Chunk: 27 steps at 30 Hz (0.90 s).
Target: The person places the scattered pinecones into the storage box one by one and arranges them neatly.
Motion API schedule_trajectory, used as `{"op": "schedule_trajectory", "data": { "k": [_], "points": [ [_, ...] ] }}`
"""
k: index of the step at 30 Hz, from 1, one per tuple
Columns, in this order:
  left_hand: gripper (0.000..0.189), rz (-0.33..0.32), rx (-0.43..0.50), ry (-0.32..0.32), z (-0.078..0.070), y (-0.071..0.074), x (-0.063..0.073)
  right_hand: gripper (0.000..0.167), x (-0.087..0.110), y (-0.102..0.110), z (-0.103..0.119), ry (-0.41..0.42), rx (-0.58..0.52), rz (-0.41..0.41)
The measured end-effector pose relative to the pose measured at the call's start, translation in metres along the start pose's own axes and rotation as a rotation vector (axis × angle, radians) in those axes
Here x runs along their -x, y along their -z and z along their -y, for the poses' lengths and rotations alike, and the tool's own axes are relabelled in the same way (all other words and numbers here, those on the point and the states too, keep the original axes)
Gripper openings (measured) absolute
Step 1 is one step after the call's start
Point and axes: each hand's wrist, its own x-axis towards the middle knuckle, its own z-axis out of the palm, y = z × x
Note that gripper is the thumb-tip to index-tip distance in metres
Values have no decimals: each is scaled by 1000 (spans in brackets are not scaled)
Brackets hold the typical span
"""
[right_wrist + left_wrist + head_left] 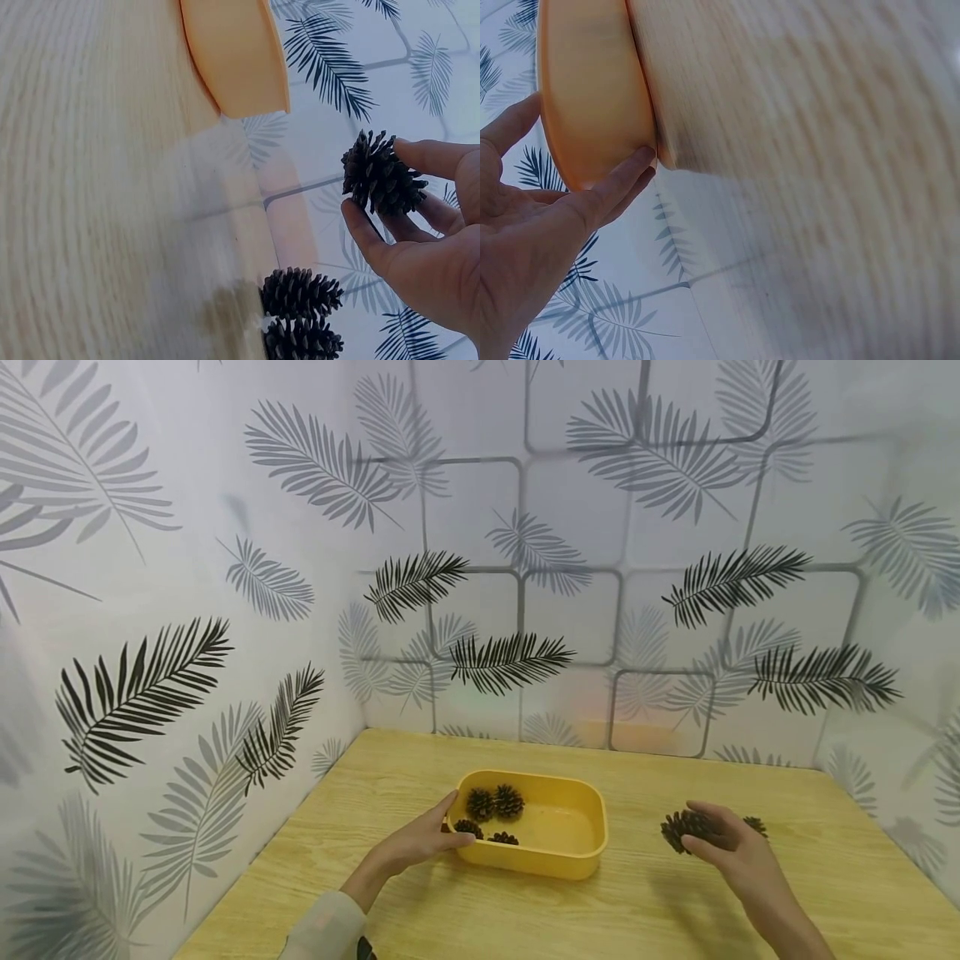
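Observation:
My left hand point(416, 843) holds the left end of a yellow plastic tub point(528, 860), its thumb at the near rim. In the left wrist view the thumb point(517, 124) meets the rim side and the fingers point(622, 176) reach along the end wall towards the base. Several brown pine cones point(508, 802) lie grouped in the tub's left part. To the right of the tub, my right hand point(742, 856) grips a pine cone point(381, 174) between thumb and fingertips, raised above the table.
Two more pine cones point(301, 292) lie side by side on the wood-grain table point(600, 918); the right hand mostly covers them in the head view. Pale walls point(480, 543) with a leaf print stand along the table's back and left edges.

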Motion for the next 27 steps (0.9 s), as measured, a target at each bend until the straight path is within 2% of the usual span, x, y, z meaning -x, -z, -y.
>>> {"op": "schedule_trajectory", "data": {
  "k": [11,27],
  "points": [
    [92,0,-4,6,2,0,0,74,-6,-7,13,-5,-80,8],
    [92,8,9,-6,0,1,2,76,-15,-18,26,-22,-83,-4]
  ]
}}
